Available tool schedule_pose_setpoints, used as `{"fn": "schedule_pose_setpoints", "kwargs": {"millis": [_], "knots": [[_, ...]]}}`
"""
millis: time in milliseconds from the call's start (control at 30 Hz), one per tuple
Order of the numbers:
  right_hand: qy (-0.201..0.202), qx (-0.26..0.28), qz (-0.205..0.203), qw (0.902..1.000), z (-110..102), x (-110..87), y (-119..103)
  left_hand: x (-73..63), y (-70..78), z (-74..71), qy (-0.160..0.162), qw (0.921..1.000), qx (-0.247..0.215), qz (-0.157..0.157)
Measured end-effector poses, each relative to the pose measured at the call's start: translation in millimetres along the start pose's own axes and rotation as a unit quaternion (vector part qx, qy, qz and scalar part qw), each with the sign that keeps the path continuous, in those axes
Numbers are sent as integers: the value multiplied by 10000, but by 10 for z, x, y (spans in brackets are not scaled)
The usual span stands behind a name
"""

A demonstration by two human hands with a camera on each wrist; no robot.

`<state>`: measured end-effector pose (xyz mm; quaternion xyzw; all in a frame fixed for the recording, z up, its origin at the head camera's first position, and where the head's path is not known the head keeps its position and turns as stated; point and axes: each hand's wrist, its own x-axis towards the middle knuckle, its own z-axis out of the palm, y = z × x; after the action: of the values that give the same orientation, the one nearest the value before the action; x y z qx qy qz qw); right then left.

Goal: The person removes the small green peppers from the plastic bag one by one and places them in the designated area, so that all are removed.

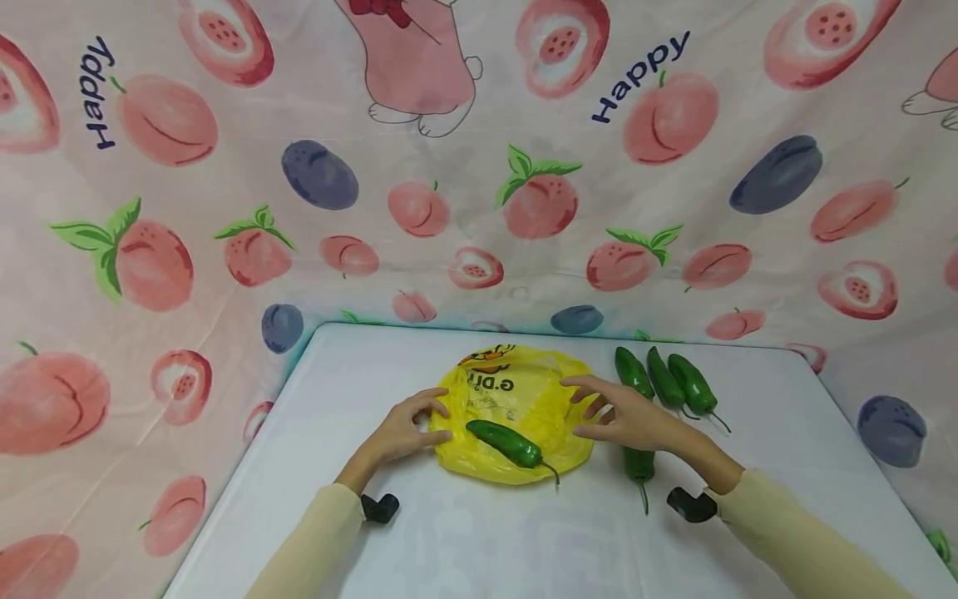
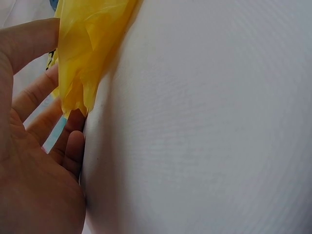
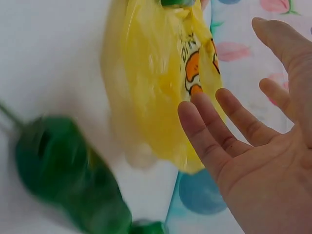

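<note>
A yellow plastic bag (image 1: 516, 374) with dark print lies on the white table, and one green pepper (image 1: 505, 443) rests on its near part. At the bag's left edge, my left hand (image 1: 407, 426) touches the plastic with relaxed, spread fingers; in the left wrist view the yellow bag (image 2: 87, 53) lies against its fingertips. My right hand (image 1: 624, 413) hovers at the bag's right side, fingers spread and apart from each other. The right wrist view shows that hand (image 3: 258, 151) with a bare palm beside the bag (image 3: 151, 97).
Right of the bag, several green peppers (image 1: 692, 384) lie toward the back of the table. Another pepper (image 1: 639, 463) sits partly hidden under my right forearm, its stem pointing at me. A fruit-printed cloth (image 1: 449, 166) hangs behind the white table (image 1: 479, 541).
</note>
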<state>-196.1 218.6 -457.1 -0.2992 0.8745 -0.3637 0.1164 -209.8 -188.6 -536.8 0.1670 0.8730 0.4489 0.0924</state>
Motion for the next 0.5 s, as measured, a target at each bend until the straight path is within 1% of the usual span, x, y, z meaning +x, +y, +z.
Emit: {"fn": "schedule_pose_setpoints", "kwargs": {"millis": [100, 233, 400, 500], "knots": [[-85, 182, -8, 9998, 65, 98, -30, 10, -2, 1, -11, 10000, 19, -20], [-198, 382, -115, 9990, 151, 216, -52, 17, -5, 4, -6, 10000, 41, -13], [-350, 562, -252, 9975, 254, 351, -59, 12, -3, 3, -9, 10000, 29, -32], [-417, 575, -282, 9971, 301, 422, -75, 6, 1, 1, -3, 10000, 38, -48]]}}
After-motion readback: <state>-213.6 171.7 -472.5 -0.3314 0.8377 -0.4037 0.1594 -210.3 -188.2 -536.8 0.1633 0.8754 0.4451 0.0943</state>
